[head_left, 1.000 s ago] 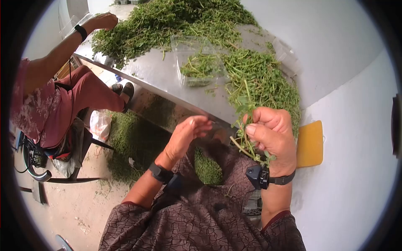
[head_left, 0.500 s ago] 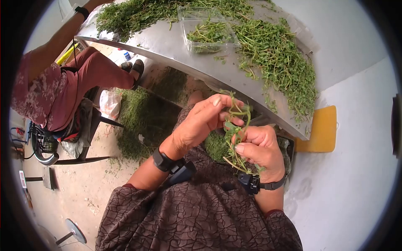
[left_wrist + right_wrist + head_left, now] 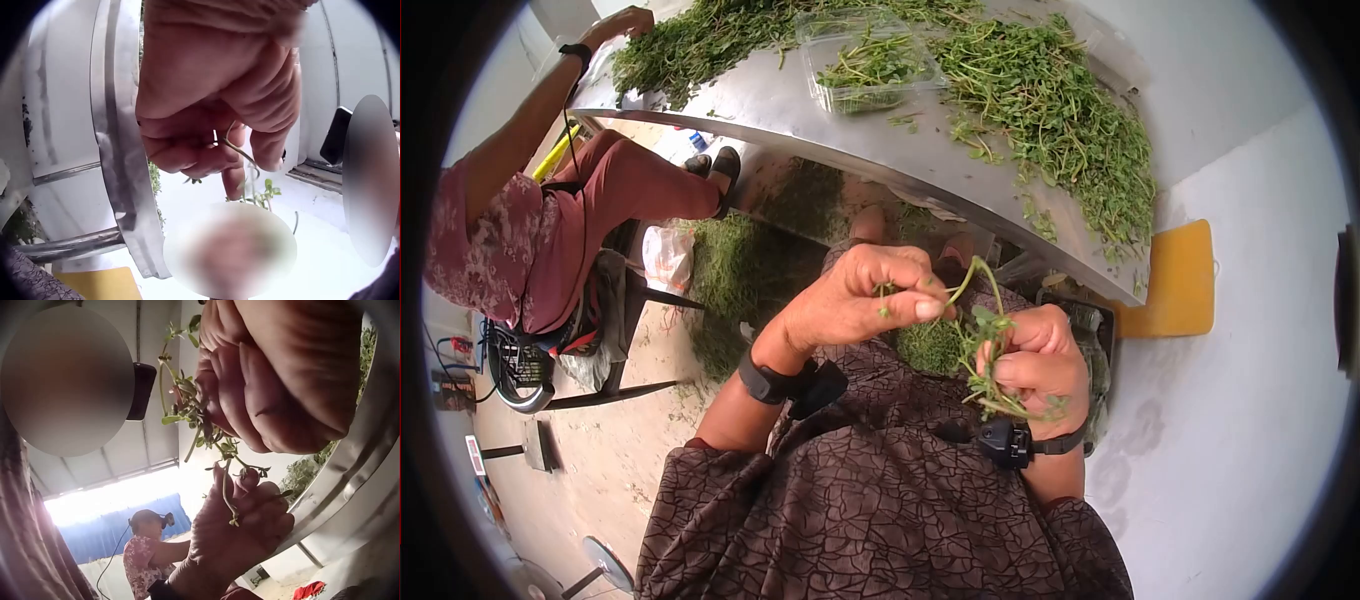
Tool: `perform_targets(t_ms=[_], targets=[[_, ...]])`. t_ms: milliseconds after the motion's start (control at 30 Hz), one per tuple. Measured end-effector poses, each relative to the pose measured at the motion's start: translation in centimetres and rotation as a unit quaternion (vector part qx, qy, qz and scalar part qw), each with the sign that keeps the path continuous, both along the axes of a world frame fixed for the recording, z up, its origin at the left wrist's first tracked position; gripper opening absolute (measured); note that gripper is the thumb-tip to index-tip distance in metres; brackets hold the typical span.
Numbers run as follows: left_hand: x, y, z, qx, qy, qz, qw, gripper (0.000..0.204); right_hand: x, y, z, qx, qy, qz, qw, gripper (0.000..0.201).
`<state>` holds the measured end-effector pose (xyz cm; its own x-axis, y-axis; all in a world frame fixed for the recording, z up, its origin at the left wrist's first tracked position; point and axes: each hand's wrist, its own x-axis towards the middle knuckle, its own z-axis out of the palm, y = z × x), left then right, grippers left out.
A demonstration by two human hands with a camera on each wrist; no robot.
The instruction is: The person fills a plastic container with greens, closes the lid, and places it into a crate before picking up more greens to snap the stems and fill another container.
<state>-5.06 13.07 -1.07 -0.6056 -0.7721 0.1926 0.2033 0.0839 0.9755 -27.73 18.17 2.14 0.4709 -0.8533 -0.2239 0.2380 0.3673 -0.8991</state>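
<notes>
In front of the lap, my right hand (image 3: pixel 1045 365) grips a small bunch of leafy green sprigs (image 3: pixel 985 350) that look like purslane. One long stem (image 3: pixel 997 285) arches up from the bunch and over to my left hand (image 3: pixel 865 300), which pinches it between thumb and fingers. A thin bit of stem (image 3: pixel 234 150) shows among the left fingers in the left wrist view. Small oval leaves and pale stems (image 3: pixel 187 415) stick out past the curled right fingers in the right wrist view.
A metal table (image 3: pixel 800 125) ahead carries heaped greens (image 3: pixel 1060 130) and a clear plastic box (image 3: pixel 850 100) holding some. More greens (image 3: pixel 725 270) lie low beneath it. A yellow board (image 3: pixel 1180 285) stands by the right wall. At the left another person (image 3: pixel 510 240) reaches to the heap.
My left hand has come over to the right hand and taken hold of a stem, then drawn slightly left with it. Both hands are lower relative to the table. The right keeps its bunch.
</notes>
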Motion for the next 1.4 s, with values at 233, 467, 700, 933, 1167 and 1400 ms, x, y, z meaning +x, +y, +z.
perform_targets(t_ms=[233,467,700,933,1167,1400], targets=[[0.6,1.0,0.5,-0.02,-0.034,-0.007,0.999,0.029,-1.5,0.8,-1.1,-0.007,-0.092,-0.075,0.993,0.02],[2.5,0.2,0.1,-0.176,-0.144,0.09,0.97,0.022,-2.0,1.8,0.3,-0.017,-0.104,-0.116,0.988,0.019],[3.2,0.1,1.1,-0.238,-0.153,0.099,0.954,0.023,-2.2,1.8,0.2,-0.018,-0.132,-0.128,0.983,0.017],[6.8,1.3,0.2,-0.074,-0.064,0.209,0.973,0.027,-5.7,1.3,1.3,-0.126,-0.206,-0.163,0.957,0.01],[-3.0,2.6,0.1,0.109,-0.004,0.049,0.993,0.032,1.7,-0.3,0.2,-0.075,0.129,-0.191,0.97,0.007],[-4.2,2.4,-0.1,0.152,-0.02,0.05,0.987,0.037,3.8,-0.9,-2.3,-0.382,0.374,-0.191,0.823,0.004]])
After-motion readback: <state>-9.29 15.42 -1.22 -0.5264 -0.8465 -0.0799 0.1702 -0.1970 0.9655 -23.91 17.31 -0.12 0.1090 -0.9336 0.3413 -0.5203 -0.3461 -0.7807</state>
